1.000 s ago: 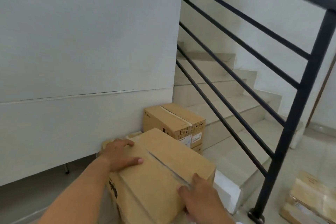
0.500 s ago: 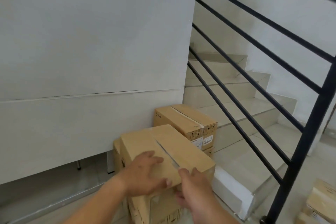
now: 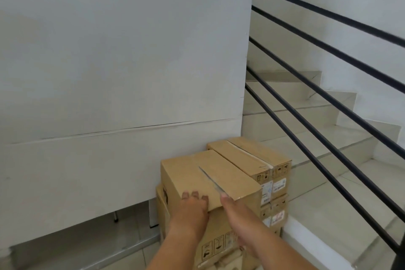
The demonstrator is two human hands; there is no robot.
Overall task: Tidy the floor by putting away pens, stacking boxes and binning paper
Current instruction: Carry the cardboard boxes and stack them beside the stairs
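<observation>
A brown cardboard box (image 3: 208, 173) with a slit tape seam sits on top of another cardboard box (image 3: 215, 242) against the white wall panel. My left hand (image 3: 190, 215) presses on its near face, fingertips lying over the top edge. My right hand (image 3: 237, 215) lies against the same face further right, thumb tip on the top edge by the seam. Right beside it stands a second stack of taped, labelled boxes (image 3: 249, 155) of about the same height. No pens or paper are in view.
A large white panel (image 3: 109, 72) fills the left, raised on thin metal legs (image 3: 115, 217) above the tiled floor. Pale stairs (image 3: 328, 160) rise to the right behind a black metal railing (image 3: 328, 138). A white stair base (image 3: 306, 243) adjoins the stacks.
The box has moved away from me and now sits squarely on the lower box beside the other stack. Both hands slid from its top back to its near edge.
</observation>
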